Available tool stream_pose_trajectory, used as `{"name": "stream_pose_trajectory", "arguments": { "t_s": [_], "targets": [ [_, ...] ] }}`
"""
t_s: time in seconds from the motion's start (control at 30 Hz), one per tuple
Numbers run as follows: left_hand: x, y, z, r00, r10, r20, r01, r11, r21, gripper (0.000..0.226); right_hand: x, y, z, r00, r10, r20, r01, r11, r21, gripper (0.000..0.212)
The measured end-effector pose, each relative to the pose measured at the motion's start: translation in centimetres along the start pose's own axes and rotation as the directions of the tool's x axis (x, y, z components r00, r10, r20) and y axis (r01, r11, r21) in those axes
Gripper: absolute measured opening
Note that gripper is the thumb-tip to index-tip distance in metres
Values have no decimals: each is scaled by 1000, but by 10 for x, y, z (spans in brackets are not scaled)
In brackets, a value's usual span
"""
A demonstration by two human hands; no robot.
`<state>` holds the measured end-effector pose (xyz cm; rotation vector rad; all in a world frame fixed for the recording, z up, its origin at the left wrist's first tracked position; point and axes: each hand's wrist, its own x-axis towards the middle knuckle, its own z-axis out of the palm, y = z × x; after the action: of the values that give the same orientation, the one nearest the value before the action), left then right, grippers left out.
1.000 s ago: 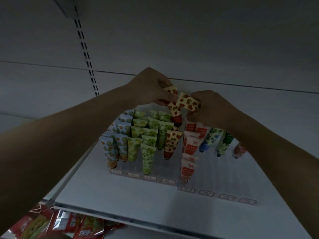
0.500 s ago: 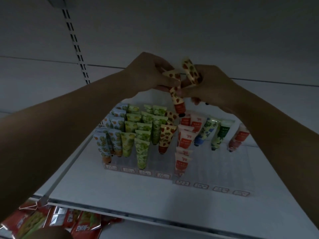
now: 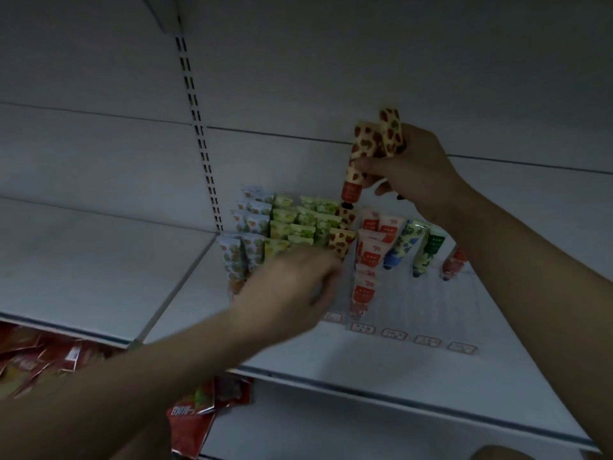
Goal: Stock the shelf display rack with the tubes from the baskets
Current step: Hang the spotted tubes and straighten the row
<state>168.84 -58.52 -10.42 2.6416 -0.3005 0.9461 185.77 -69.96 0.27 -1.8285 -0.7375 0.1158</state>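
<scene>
Strawberry-print tubes, two of them, stand cap-down in the right hand, whose grip is closed round them above the rear of the display rack on the white shelf. The lower tube's red cap hangs just over the strawberry column in the rack. The left hand is blurred and reaches in low across the rack's front left; whether its grip is open or pinching something cannot be told, and it hides the front of the green tubes and part of the blue-and-orange tubes at the left. Right of the strawberry column stand the red-and-white tubes in a file running toward the front, then a blue-flower tube, a dark green tube and a pink tube at the far right, with small price labels along the rack's front edge. A slotted upright runs up the back panel to the left. Red snack packets lie on the shelf below, lower left.
</scene>
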Motion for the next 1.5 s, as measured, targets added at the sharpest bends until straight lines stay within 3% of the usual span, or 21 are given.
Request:
{"name": "stream_pose_trajectory", "arguments": {
  "t_s": [0.1,0.17,0.27,0.37,0.83,1.03,1.13,1.3,1.43,1.5],
  "targets": [
    [-34,-9,38,978,-47,203,17,989,145,12,-14,-5,3,1000,8,-11,-8,1000,-21,29],
    [-42,-11,60,956,-97,277,10,954,298,26,-23,-8,3,1000,12,-25,-12,999,-29,29],
    [-41,-9,80,930,-176,322,6,885,465,34,-35,-12,1,999,31,-39,-32,999,-35,29],
    [-37,-6,86,933,-178,312,-9,856,516,33,-43,-14,-2,997,50,-51,-52,997,-49,29],
    [-38,-17,56,914,-137,381,-79,862,501,42,-43,-6,1,988,33,-151,-54,989,-138,34],
    [-53,-31,35,929,-88,358,-117,851,512,27,-41,-11,24,984,4,-178,-33,986,-162,42],
    [-61,-40,29,937,-83,338,-113,847,519,38,-41,-11,44,986,-1,-169,-29,984,-176,37],
    [-68,-42,16,936,-119,332,-89,831,549,29,-38,6,81,981,20,-194,-71,963,-261,15],
    [-72,-43,11,932,-135,337,-78,832,550,20,-38,22,106,971,26,-237,-93,957,-275,16],
    [-76,-47,16,945,-117,305,-65,848,525,31,-37,31,115,964,31,-263,-102,960,-260,19]
  ]
}}
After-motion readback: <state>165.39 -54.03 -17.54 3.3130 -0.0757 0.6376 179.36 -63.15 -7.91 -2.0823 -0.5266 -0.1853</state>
